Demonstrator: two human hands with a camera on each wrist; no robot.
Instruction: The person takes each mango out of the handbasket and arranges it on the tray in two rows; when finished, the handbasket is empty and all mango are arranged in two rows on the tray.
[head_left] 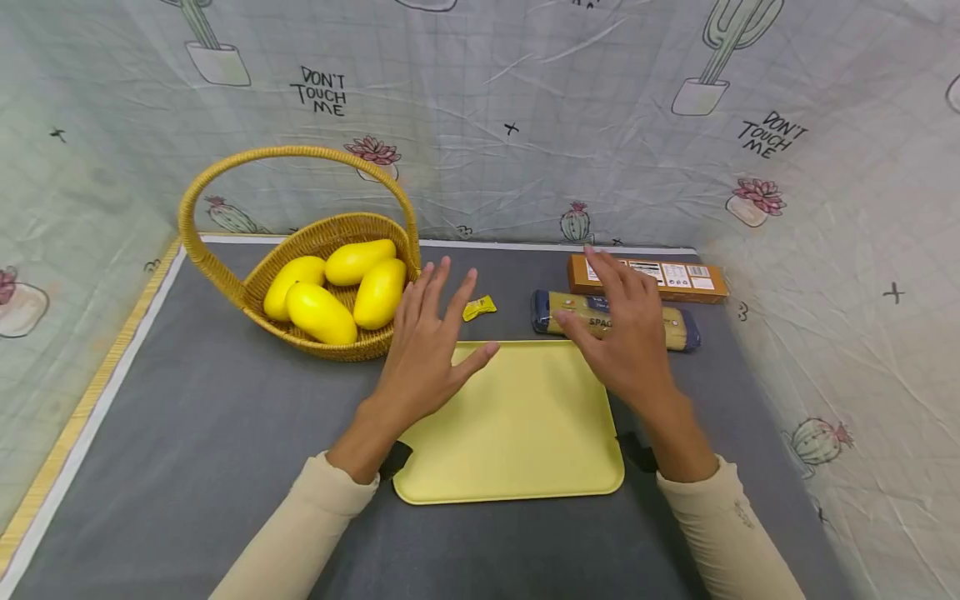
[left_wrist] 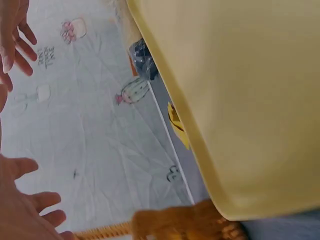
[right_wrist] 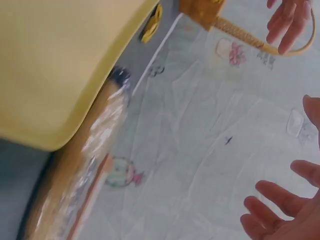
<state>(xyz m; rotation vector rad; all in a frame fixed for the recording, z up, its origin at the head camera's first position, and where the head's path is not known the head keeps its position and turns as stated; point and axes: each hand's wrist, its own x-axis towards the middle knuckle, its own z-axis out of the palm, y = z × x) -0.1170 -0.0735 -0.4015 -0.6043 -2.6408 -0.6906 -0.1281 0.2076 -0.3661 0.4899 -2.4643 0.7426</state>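
My left hand [head_left: 423, 354] hovers over the left side of a pale yellow tray [head_left: 525, 425], fingers spread and holding nothing. Over the tray's right side my right hand [head_left: 626, 342] is raised the same way, its fingers apart. Part of a spaghetti pack [head_left: 678, 327] is hidden behind the right hand. Just beyond the tray lies a small yellow wrapped candy [head_left: 479, 307]. Both wrist views show the tray [left_wrist: 250, 100] close up, with the fingers of the left hand [left_wrist: 30, 205] and right hand [right_wrist: 290, 205] off to the side.
A wicker basket [head_left: 300, 242] with a tall handle stands at the back left, with several yellow mangoes [head_left: 322, 312] inside. Behind the spaghetti lies a long brown box [head_left: 675, 279] with white labels. A printed cloth [head_left: 480, 183] hangs around the grey tabletop [head_left: 225, 433].
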